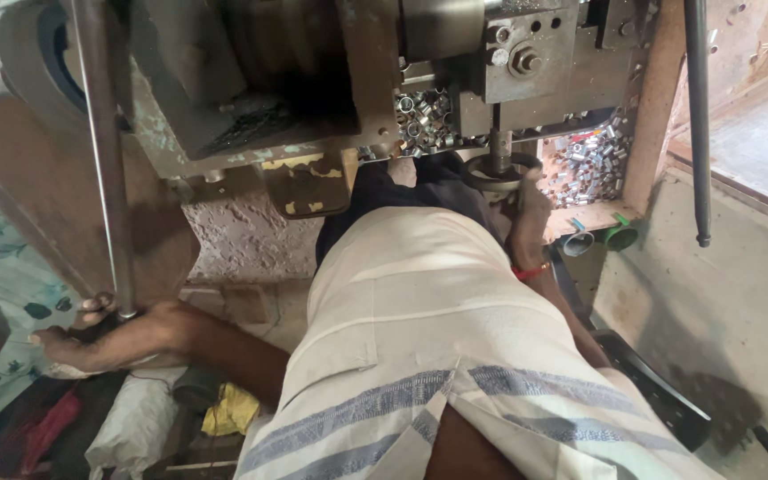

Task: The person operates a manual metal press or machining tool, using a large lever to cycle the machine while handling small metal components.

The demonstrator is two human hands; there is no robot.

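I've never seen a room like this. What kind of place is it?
Probably a small metal workshop. A heavy, greasy press machine stands in front, heaps of little shiny metal rings lie beside it, and the person's left hand grips a long steel lever.

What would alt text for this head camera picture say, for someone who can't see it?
A person at a metal press machine grips a long steel lever with the left hand, while the right hand rests at the round die. Small shiny metal rings lie heaped behind.

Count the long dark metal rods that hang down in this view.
2: one rod on the left, its lower end gripped by the left hand; another rod at right, hanging free. Others may be hidden.
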